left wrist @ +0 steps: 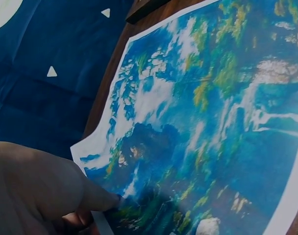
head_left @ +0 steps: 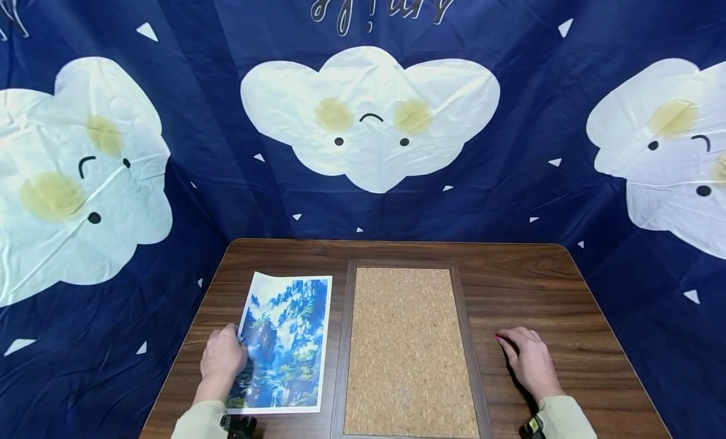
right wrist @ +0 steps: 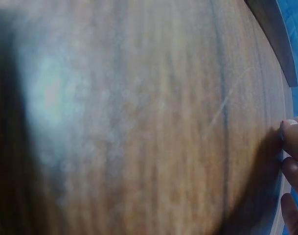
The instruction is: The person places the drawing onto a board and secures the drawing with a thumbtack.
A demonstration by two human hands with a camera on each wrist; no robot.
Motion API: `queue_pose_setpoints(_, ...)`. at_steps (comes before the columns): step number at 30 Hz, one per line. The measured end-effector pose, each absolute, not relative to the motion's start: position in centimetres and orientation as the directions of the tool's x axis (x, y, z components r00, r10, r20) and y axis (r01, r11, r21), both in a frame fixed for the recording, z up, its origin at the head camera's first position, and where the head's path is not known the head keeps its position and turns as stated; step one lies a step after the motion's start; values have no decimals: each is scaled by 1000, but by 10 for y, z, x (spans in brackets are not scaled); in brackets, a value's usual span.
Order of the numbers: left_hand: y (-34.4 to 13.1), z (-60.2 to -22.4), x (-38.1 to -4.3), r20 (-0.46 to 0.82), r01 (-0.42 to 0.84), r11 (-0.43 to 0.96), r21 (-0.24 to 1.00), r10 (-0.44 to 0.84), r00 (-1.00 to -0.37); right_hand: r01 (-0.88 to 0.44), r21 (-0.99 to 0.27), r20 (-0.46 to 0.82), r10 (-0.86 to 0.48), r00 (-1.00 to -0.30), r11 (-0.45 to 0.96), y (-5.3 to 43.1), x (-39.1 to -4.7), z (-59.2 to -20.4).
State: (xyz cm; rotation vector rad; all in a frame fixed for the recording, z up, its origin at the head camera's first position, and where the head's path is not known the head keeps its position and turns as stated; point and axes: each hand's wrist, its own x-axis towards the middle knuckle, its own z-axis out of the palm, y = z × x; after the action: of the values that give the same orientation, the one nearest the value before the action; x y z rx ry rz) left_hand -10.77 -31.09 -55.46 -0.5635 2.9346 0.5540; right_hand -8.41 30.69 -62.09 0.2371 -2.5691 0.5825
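Note:
My left hand grips the left edge of a paper print of blue mountains, trees and waterfalls with a white border. In the left wrist view the thumb lies over the picture side, the other fingers mostly hidden beneath the sheet. Right of the print lies a cork board in a brown wooden frame. Beyond the board's right side, my right hand is low over the table, thumb and forefinger together at a tiny red thing, too small to make out its kind.
The brown wood-grain table has a rounded edge at the back. Dark blue cloth with white clouds and small triangles hangs behind and on both sides. A dark band with a device sits at my right wrist.

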Motion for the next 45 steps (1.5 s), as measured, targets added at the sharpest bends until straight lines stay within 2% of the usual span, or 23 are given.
queue_pose_setpoints(15, -328, -545, -107, -164, -345, 856, 384, -305, -938, -286, -347, 507, -78, -859, 893, 307, -85, -621)
queue_pose_setpoints(29, -340, -538, -102, -85, -305, 816, 491, -304, -949, -296, -344, 499, -94, -862, 891, 306, -84, -619)
queue_pose_setpoints(45, -347, -531, -96, -136, -387, 697, 603, -388, -912, -277, -347, 477, -85, -875, 896, 302, -85, -617)
